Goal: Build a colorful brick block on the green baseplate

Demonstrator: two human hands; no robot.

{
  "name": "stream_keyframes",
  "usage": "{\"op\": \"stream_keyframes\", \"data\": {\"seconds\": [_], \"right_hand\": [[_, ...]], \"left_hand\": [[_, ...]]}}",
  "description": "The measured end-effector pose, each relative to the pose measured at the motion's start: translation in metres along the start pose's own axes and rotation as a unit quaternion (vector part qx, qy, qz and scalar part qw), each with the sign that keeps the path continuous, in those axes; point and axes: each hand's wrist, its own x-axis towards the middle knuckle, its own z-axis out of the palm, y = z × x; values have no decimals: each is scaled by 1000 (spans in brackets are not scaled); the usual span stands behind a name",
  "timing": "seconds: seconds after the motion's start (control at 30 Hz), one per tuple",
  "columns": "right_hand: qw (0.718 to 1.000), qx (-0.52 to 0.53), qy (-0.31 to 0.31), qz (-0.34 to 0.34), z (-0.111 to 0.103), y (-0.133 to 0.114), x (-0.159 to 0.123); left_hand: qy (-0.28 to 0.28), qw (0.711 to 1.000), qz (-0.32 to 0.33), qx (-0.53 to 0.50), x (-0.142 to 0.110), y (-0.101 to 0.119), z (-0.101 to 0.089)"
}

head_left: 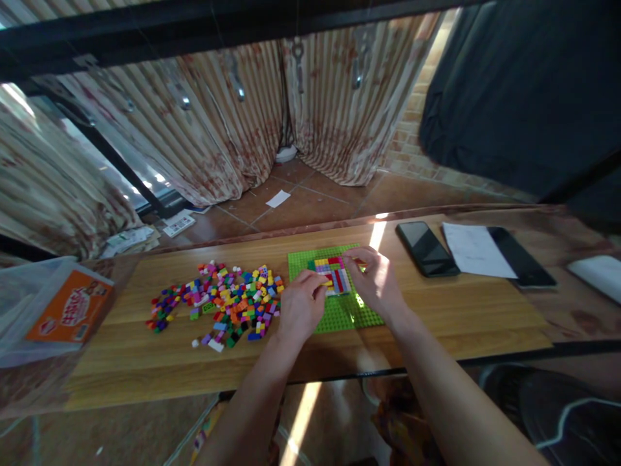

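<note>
Loose bricks (237, 294) over table's (160, 375) left half. Left hand (303, 303) nearly closed, yellow brick (328, 283) at fingertips (hold unclear). Mid-table: green plate (330, 318) bearing brick patch (339, 280). Right hand (372, 277) curled at patch's far right corner, grip unclear. Phone (427, 249) near far edge.

Across the wood-grain worktop (466, 317) before me lie, from my left to right: loose multicoloured toy bricks (237, 307); a green studded baseplate (334, 317); a black smartphone (427, 249); and, toward the right end, white paper (478, 249) overlapping a dark flat device (528, 262).
</note>
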Motion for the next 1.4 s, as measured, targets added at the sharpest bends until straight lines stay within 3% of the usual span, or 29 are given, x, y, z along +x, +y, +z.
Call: {"op": "stream_keyframes", "data": {"seconds": [0.27,0.47,0.57,0.73,0.87,1.07,1.23,1.4], "right_hand": [[998,-30,-46,27,-5,-4,-2],[989,-10,-104,109,4,10,-8],[986,-18,-116,118,10,10,-10],[987,-55,-79,125,14,0,-14],[984,-19,-79,159,18,2,-15],[981,4,-59,182,23,12,-15],[983,0,-55,177,23,10,-15],[983,-6,-54,173,22,13,-15]], "left_hand": [[18,999,-26,23,2,2,7],[8,998,-57,32,2,6,5],[10,997,-67,34,2,8,5],[18,997,-74,26,3,6,8],[23,996,-82,-1,4,2,7],[42,981,-149,-120,3,0,7],[87,969,-196,-127,3,-1,17],[90,959,-221,-151,4,1,19]]}}
